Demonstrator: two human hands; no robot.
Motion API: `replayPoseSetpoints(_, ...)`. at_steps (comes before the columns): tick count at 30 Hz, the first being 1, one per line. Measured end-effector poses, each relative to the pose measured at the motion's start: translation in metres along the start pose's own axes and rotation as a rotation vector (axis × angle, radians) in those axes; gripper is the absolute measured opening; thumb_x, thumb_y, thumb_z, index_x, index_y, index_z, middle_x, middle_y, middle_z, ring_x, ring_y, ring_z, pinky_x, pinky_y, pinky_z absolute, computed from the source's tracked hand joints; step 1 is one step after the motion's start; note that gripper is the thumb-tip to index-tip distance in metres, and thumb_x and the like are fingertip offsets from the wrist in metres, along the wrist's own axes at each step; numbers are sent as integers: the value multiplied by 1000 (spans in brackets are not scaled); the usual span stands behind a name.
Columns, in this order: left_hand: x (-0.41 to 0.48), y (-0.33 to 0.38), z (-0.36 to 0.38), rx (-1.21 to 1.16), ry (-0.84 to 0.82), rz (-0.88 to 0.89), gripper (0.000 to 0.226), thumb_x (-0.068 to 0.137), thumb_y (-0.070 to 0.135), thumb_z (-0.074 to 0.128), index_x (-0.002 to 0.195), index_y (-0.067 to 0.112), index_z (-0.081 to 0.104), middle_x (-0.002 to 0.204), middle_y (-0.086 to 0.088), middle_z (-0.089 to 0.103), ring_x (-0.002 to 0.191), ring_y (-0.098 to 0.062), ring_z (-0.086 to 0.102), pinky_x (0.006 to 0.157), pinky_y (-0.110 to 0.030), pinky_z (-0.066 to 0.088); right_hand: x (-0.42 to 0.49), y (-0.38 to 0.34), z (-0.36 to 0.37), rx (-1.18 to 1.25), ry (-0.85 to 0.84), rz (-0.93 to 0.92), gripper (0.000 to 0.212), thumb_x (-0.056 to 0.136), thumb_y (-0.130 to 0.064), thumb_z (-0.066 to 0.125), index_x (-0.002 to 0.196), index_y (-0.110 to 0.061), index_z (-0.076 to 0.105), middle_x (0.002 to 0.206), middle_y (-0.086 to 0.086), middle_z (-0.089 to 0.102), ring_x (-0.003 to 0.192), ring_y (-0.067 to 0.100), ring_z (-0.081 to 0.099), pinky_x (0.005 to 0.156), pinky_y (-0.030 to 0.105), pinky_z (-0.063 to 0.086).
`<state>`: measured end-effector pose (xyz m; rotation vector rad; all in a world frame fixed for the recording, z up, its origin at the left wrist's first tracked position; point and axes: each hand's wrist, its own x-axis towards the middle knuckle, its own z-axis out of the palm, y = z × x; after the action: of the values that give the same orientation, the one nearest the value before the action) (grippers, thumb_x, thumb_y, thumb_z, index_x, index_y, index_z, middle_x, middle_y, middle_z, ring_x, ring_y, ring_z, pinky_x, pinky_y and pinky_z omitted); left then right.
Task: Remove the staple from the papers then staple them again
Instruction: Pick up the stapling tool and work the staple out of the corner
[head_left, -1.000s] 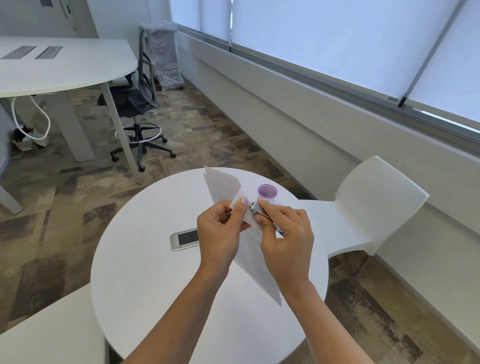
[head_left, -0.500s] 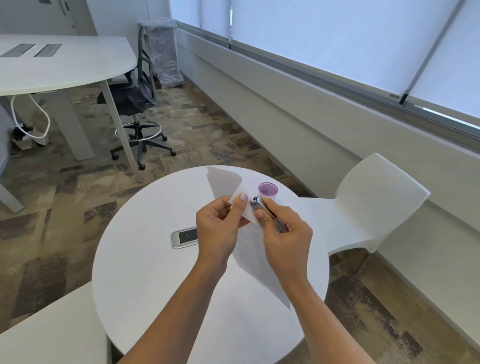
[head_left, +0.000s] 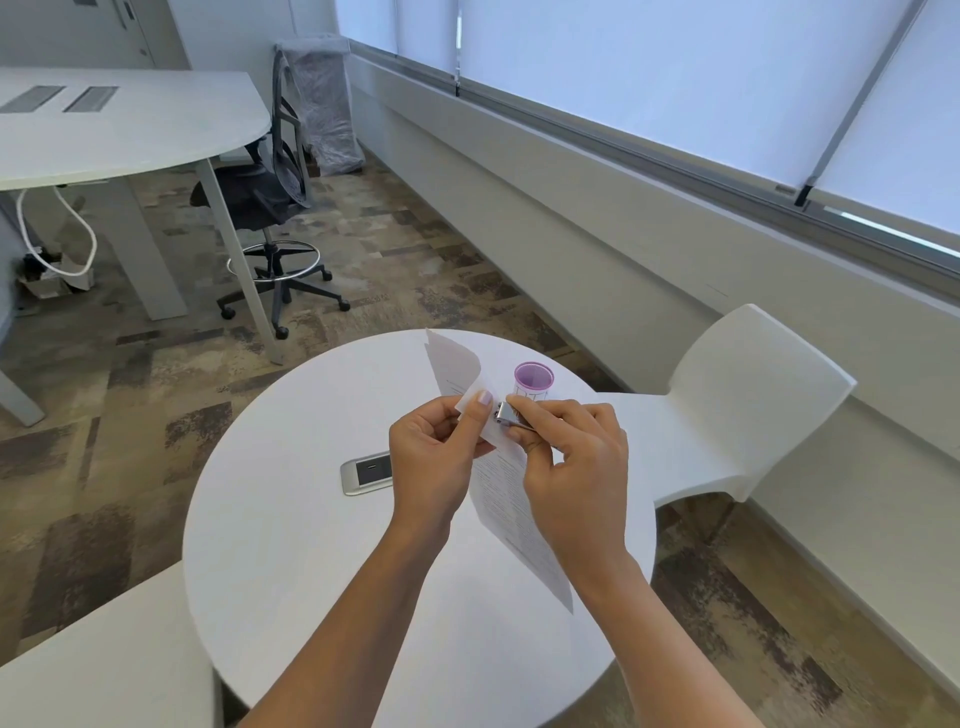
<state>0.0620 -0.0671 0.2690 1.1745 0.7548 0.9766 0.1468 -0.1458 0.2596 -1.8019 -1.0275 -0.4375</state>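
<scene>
White printed papers (head_left: 511, 506) hang above the round white table (head_left: 291, 545). My left hand (head_left: 434, 457) pinches their upper corner between thumb and fingers. A small metal stapler (head_left: 509, 414) sits at that same corner, gripped by my right hand (head_left: 569, 467) with fingers curled round it. Most of the stapler's body is hidden under my fingers. I cannot see the staple itself.
A small purple cup (head_left: 533, 382) stands on the table just behind my hands. A silver power socket plate (head_left: 367, 473) is set into the tabletop to the left. White chairs stand at the right (head_left: 748, 405) and lower left (head_left: 104, 660). A desk (head_left: 119, 124) and office chair (head_left: 270, 208) stand farther back.
Both hands and the papers have stayed together at the corner. The top sheet has curled back a little more, and the stapler's front end now shows more plainly between my fingers.
</scene>
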Motion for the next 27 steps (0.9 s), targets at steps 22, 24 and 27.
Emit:
replayPoseSetpoints(22,-2,-2,2,-31,-15,25,14,87,25,71,76,30,79,82,4,78,75,-8,73,63,-15,53,-4,-4,7,344,-54,251,31,86,-14,69,114,-28,67,99,-33,60,93,8,62,80,18,49)
replayPoseSetpoints(24,-2,-1,2,-35,-14,16,12,87,25,71,78,29,78,83,5,78,75,-8,73,62,-15,53,-3,-3,7,366,-63,276,29,86,-15,69,113,-28,67,100,-31,61,95,8,63,81,17,49)
replayPoseSetpoints(27,0,-1,2,-34,6,-19,8,86,28,71,82,26,77,86,4,78,79,-14,74,64,-21,57,-4,-2,7,340,-62,275,29,87,-15,68,114,-24,68,101,-32,58,96,9,61,78,10,45)
